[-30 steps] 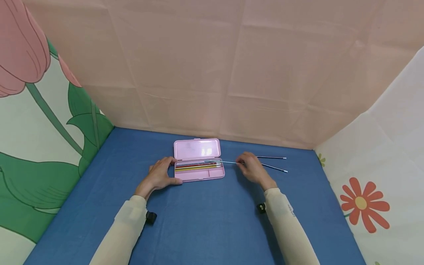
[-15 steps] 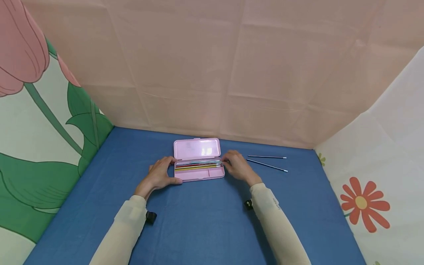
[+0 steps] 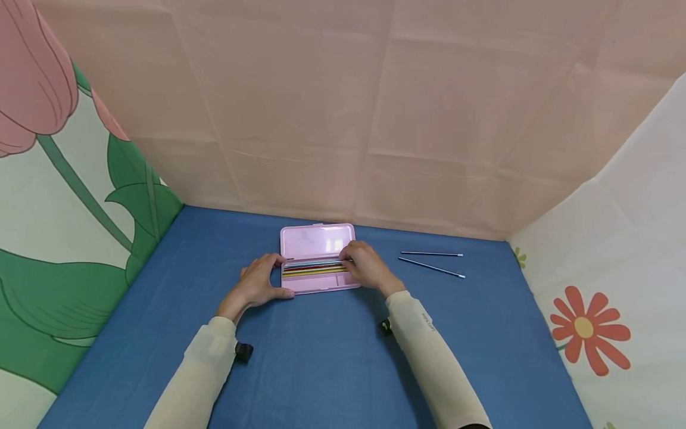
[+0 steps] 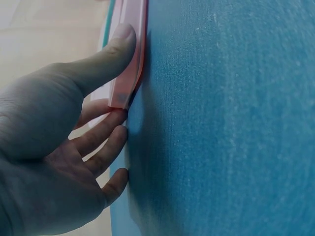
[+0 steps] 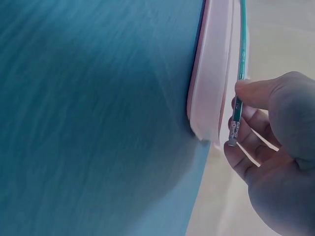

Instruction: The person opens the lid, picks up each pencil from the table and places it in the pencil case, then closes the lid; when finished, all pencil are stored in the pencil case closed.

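Note:
A pink pencil case (image 3: 308, 286) lies with its lid (image 3: 311, 241) raised toward the back. Several coloured pencils (image 3: 308, 273), yellow and red among them, lie lengthwise in its tray. My left hand (image 3: 254, 283) holds the case's left end, with the thumb (image 4: 115, 51) along the front wall and fingers around the far corner. Over the right end of the tray is my right hand (image 3: 370, 269). It pinches a green pencil (image 5: 242, 59) between thumb and fingers near the metal band and eraser. That pencil runs along the case above its rim in the right wrist view.
Two dark pencils with pale ends, a rear one (image 3: 431, 254) and a front one (image 3: 431, 267), lie right of the case on the blue tablecloth (image 3: 321, 363). A beige sheet (image 3: 348, 119) hangs behind, with flower-patterned sheets at both sides.
My right hand has moved left with the pencil, from beside the case to over its right end, bringing the pencil along the tray. The left hand and the case have stayed in place.

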`<act>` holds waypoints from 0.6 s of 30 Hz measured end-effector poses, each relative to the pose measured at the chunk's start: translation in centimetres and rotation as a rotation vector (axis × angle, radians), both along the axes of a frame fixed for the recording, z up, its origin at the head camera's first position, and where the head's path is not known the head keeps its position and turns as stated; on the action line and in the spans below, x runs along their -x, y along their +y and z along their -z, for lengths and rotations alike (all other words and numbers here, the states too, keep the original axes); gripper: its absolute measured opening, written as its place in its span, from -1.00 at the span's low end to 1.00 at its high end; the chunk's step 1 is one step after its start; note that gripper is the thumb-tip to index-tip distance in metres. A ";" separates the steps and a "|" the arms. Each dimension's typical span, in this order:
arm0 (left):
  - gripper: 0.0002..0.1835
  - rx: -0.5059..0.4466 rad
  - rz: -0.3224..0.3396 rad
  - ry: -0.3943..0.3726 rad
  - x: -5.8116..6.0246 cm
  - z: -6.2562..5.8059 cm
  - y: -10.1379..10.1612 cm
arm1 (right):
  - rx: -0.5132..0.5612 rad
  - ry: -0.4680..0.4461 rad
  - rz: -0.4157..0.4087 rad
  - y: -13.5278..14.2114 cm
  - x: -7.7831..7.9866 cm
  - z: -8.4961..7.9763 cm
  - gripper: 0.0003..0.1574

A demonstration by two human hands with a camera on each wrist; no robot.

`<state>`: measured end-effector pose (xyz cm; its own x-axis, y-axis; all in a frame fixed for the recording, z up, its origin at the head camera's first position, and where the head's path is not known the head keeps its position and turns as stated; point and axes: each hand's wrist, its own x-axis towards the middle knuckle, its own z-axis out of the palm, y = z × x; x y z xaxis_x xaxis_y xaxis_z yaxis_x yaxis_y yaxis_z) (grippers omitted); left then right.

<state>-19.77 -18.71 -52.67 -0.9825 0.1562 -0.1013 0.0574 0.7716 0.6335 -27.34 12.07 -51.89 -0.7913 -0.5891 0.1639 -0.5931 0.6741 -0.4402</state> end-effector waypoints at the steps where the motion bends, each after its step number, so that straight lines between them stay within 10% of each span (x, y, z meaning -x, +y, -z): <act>1: -0.12 0.000 0.000 0.000 0.0 0.0 0.0 | -0.003 0.007 -0.005 -0.2 0.1 0.0 -0.87; 18: -0.12 -0.015 -0.001 0.006 -0.1 -0.1 0.0 | -0.035 0.009 -0.045 -1.4 0.6 0.4 -0.84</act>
<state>-19.64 -18.67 -52.57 -0.9832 0.1568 -0.0933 0.0603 0.7618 0.6450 -27.91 10.69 -52.27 -0.7626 -0.6292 0.1502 -0.6269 0.6617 -0.4114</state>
